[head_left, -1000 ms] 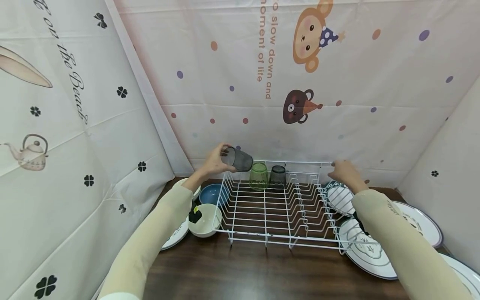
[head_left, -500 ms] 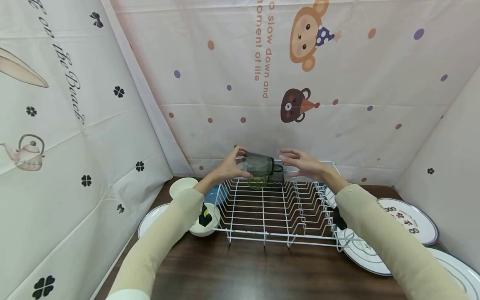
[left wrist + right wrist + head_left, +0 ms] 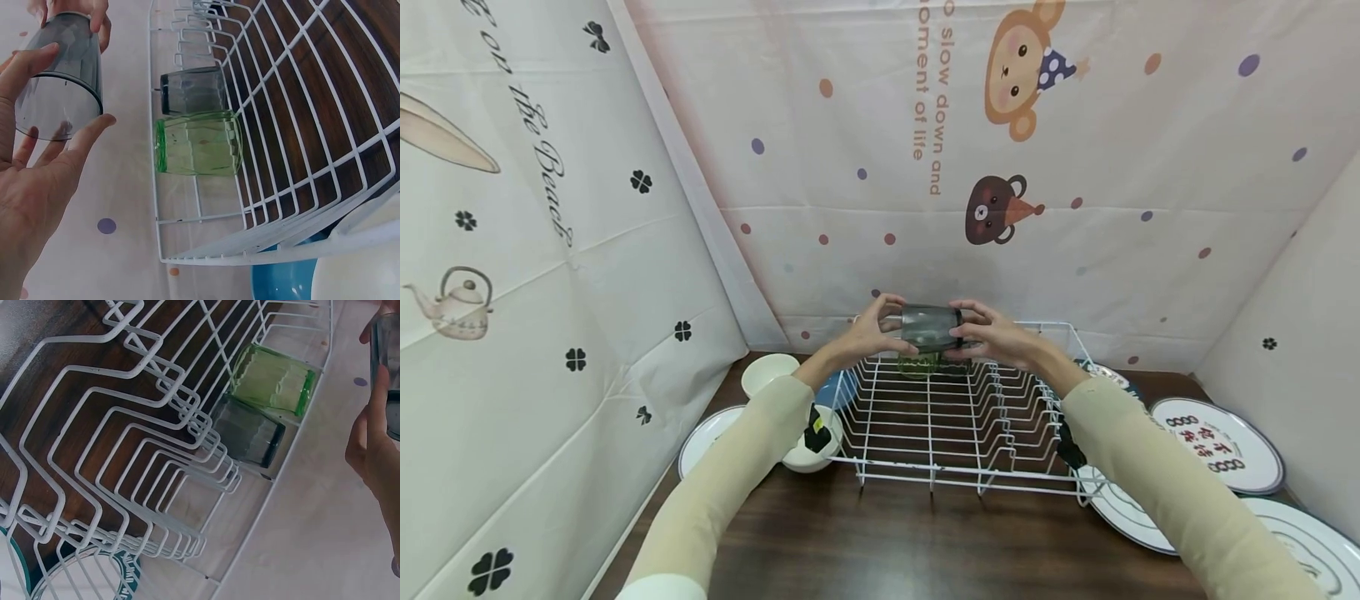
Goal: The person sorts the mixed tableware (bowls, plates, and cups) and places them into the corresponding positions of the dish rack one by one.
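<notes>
A smoky grey drinking glass (image 3: 929, 328) lies sideways in the air above the back of the white wire dish rack (image 3: 955, 471). My left hand (image 3: 867, 335) grips its wide open rim, thumb and fingers spread around it. At the other end, the fingers of my right hand (image 3: 1002, 340) hold the thick base. Below them, a green glass (image 3: 199, 145) and a second grey glass (image 3: 192, 91) stand side by side, upside down, at the rack's back rail. In the head view, the hands and held glass partly cover these two.
Left of the rack are a white bowl (image 3: 767, 371), a blue bowl (image 3: 837, 392), a cream bowl (image 3: 807, 457) and a plate (image 3: 703, 440). Several plates lie on the right, including one with red lettering (image 3: 1251, 442). A patterned cloth wall (image 3: 850, 275) rises close behind the rack.
My left hand has carried the grey glass rightward and turned it more level. My right hand has left the rack's back right side, come inward and taken the glass's base.
</notes>
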Action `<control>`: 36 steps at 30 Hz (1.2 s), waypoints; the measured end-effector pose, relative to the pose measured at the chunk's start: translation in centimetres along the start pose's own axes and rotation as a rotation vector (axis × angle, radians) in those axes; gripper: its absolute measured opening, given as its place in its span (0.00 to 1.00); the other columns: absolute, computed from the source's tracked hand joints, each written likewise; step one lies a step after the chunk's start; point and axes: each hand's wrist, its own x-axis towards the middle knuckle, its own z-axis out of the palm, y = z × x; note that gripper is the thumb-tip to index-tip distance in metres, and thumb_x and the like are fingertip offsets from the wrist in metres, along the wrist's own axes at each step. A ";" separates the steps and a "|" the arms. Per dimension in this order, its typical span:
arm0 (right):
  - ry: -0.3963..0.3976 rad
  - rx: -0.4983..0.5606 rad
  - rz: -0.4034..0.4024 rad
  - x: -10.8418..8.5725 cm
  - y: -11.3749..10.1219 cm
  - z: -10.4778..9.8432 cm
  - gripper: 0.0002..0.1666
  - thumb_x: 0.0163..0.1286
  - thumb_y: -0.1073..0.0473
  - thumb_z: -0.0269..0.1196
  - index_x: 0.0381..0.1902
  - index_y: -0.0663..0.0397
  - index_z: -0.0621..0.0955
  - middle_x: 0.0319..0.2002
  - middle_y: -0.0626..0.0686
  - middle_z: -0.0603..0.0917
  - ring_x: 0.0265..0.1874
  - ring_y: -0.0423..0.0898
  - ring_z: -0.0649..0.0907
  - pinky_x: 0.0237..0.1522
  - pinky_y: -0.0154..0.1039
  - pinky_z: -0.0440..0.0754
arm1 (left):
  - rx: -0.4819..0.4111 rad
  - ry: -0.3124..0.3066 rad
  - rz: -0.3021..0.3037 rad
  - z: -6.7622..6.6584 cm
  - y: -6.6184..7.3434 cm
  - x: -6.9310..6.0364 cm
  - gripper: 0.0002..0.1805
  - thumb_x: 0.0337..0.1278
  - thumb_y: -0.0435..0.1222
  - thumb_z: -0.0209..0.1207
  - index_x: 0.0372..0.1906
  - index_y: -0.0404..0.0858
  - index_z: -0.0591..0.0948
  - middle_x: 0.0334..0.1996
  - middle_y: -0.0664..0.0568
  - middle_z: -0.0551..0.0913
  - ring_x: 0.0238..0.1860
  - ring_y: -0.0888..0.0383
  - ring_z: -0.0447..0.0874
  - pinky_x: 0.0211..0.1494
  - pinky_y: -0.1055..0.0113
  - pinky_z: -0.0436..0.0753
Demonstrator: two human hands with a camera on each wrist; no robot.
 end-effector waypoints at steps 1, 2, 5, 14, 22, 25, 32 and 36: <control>0.006 -0.003 -0.003 0.0 0.1 -0.1 0.31 0.77 0.68 0.54 0.74 0.47 0.62 0.68 0.58 0.60 0.67 0.61 0.68 0.64 0.55 0.82 | -0.007 -0.005 -0.004 0.0 0.0 0.0 0.44 0.52 0.26 0.71 0.72 0.46 0.62 0.76 0.44 0.64 0.76 0.43 0.66 0.67 0.48 0.81; 0.010 -0.004 -0.004 0.1 0.1 -0.1 0.32 0.77 0.68 0.54 0.75 0.48 0.61 0.67 0.58 0.60 0.67 0.62 0.68 0.65 0.57 0.81 | -0.012 -0.009 -0.008 0.0 0.0 0.0 0.44 0.52 0.26 0.71 0.72 0.46 0.61 0.76 0.44 0.64 0.76 0.43 0.66 0.68 0.47 0.81; 0.016 -0.011 -0.005 0.1 0.2 -0.3 0.33 0.77 0.67 0.56 0.75 0.48 0.60 0.68 0.58 0.60 0.68 0.64 0.68 0.69 0.62 0.75 | -0.018 -0.018 -0.017 0.0 0.0 0.1 0.45 0.53 0.25 0.70 0.73 0.45 0.60 0.76 0.43 0.63 0.78 0.43 0.64 0.70 0.46 0.78; 0.093 -0.087 -0.059 0.4 0.0 -0.7 0.31 0.78 0.67 0.56 0.75 0.51 0.63 0.64 0.56 0.63 0.56 0.48 0.78 0.67 0.59 0.78 | 0.175 -0.039 0.012 -0.9 0.1 1.0 0.53 0.52 0.32 0.74 0.80 0.46 0.57 0.81 0.47 0.56 0.83 0.43 0.50 0.81 0.42 0.62; 0.147 -0.148 -0.014 0.6 0.6 -0.7 0.35 0.76 0.67 0.59 0.76 0.57 0.61 0.69 0.63 0.58 0.58 0.52 0.76 0.63 0.56 0.83 | 0.599 0.113 -0.085 -4.4 -0.6 0.5 0.47 0.51 0.30 0.71 0.78 0.35 0.63 0.79 0.36 0.59 0.78 0.36 0.57 0.79 0.40 0.64; 0.160 -0.166 0.018 0.7 0.9 -0.6 0.37 0.75 0.67 0.61 0.77 0.58 0.61 0.70 0.66 0.57 0.60 0.55 0.76 0.64 0.59 0.81 | 0.764 0.146 -0.223 -5.2 -0.8 0.4 0.46 0.49 0.29 0.71 0.76 0.30 0.64 0.75 0.34 0.66 0.74 0.37 0.67 0.76 0.47 0.71; 0.161 -0.228 0.029 1.2 1.1 0.2 0.36 0.75 0.66 0.61 0.76 0.61 0.62 0.63 0.66 0.64 0.56 0.57 0.80 0.60 0.56 0.84 | 0.778 0.040 -0.541 -5.1 -0.7 0.0 0.46 0.54 0.31 0.72 0.78 0.33 0.63 0.74 0.37 0.68 0.69 0.42 0.74 0.70 0.51 0.79; 0.169 -0.312 0.047 1.6 1.0 1.4 0.35 0.75 0.65 0.60 0.76 0.64 0.63 0.65 0.72 0.68 0.62 0.67 0.78 0.57 0.56 0.86 | 0.672 0.036 -0.625 -4.7 -0.7 0.0 0.38 0.57 0.25 0.67 0.73 0.29 0.67 0.64 0.34 0.77 0.55 0.44 0.85 0.53 0.59 0.89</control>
